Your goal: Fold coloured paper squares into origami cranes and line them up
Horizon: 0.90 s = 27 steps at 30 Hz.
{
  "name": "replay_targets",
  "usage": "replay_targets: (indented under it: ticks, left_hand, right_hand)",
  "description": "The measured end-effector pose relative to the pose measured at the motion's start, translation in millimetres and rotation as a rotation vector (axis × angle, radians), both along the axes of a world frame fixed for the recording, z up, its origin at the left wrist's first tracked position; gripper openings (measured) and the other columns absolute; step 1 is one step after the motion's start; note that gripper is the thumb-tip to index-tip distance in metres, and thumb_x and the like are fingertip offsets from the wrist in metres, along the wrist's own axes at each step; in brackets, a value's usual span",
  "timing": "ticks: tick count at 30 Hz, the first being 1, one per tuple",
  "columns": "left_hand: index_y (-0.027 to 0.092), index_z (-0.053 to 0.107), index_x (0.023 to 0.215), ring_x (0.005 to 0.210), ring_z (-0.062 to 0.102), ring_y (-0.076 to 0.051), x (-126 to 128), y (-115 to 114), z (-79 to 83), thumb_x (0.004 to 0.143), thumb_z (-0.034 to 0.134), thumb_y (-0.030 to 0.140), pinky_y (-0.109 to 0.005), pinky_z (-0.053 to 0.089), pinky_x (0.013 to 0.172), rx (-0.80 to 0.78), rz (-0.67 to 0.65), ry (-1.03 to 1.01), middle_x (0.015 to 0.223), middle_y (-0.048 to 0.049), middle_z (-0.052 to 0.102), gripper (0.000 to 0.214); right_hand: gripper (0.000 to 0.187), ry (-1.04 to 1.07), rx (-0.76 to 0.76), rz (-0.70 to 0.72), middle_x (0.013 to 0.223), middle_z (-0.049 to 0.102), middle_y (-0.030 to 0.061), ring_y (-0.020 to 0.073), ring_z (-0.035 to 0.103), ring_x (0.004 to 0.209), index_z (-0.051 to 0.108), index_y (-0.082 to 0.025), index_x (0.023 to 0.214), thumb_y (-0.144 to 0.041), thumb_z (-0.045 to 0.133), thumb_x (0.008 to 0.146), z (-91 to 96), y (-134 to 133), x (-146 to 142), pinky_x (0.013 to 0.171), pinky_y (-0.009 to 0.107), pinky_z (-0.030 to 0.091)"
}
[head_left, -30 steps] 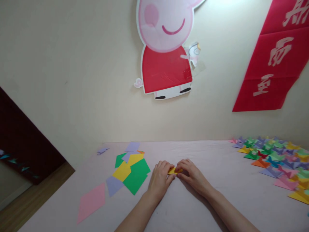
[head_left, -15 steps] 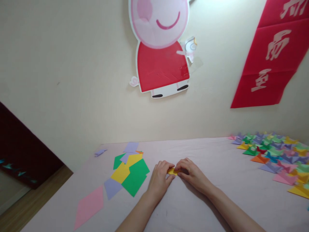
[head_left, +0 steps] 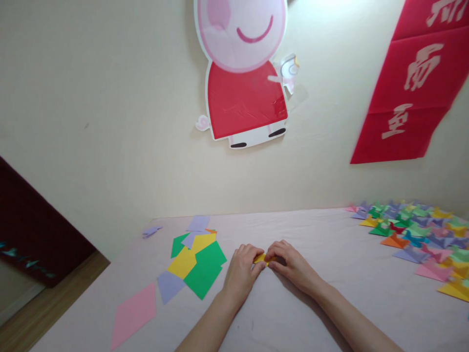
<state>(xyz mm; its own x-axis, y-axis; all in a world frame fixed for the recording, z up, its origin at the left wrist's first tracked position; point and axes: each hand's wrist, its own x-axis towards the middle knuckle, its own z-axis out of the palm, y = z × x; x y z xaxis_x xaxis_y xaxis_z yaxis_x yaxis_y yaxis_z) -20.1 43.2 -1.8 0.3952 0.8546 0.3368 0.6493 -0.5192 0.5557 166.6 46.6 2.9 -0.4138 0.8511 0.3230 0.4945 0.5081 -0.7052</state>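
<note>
A small folded piece of yellow paper point(head_left: 259, 258) lies between my two hands, just above or on the pale cloth. My left hand point(head_left: 244, 268) pinches its left end, with the thumb at the near edge and the fingers at the far side. Closed on the right end is my right hand point(head_left: 289, 260), thumb and index finger together. Fingertips cover much of the paper, so its exact folded shape is hidden.
Left of my hands lie loose paper sheets: green point(head_left: 203, 276), yellow point(head_left: 182, 264), lilac point(head_left: 170, 286) and pink point(head_left: 135, 315). A folded lilac piece point(head_left: 151, 231) rests farther back. Rows of colourful folded paper figures point(head_left: 414, 239) stand at right. The wall point(head_left: 311, 181) rises behind the cloth-covered surface point(head_left: 278, 318).
Almost nothing differs. My left thumb has shifted slightly on the yellow paper, and the whole view has moved a little.
</note>
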Motion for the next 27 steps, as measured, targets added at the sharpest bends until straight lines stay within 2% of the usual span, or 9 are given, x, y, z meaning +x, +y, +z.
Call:
replay_targets:
  ticks: [13, 19, 27]
  left_hand:
    - [0.023, 0.062, 0.099, 0.095, 0.053, -0.022, 0.1, -0.8, 1.3, 0.087, 0.062, 0.019, -0.035, 0.040, 0.083, -0.010, -0.004, 0.016, 0.097, -0.0013, 0.064, 0.013]
    - [0.022, 0.062, 0.100, 0.095, 0.054, -0.022, -0.7, 1.1, -0.7, 0.089, 0.060, 0.021, -0.036, 0.040, 0.083, -0.010, -0.002, 0.009, 0.099, -0.0022, 0.064, 0.012]
    - [0.023, 0.062, 0.102, 0.097, 0.053, -0.021, -1.4, 1.4, -1.3, 0.085, 0.065, 0.020, -0.035, 0.039, 0.084, -0.017, -0.016, 0.005, 0.100, -0.0008, 0.064, 0.018]
  right_hand:
    - [0.014, 0.002, 0.001, -0.006, 0.086, 0.066, 0.0031, 0.0215, 0.056, 0.089, 0.064, -0.022, 0.082, -0.011, 0.056, 0.082, -0.7, 0.9, -0.1, 0.086, 0.037, 0.042]
    - [0.011, 0.001, 0.000, 0.012, 0.088, 0.066, 0.0027, 0.0209, 0.056, 0.090, 0.064, -0.022, 0.082, -0.012, 0.059, 0.082, 0.7, 0.0, 0.8, 0.092, 0.039, 0.039]
    - [0.018, 0.026, -0.035, 0.006, 0.088, 0.066, 0.0032, 0.0215, 0.056, 0.092, 0.066, -0.023, 0.080, -0.008, 0.055, 0.079, -1.1, 1.6, 1.3, 0.087, 0.037, 0.042]
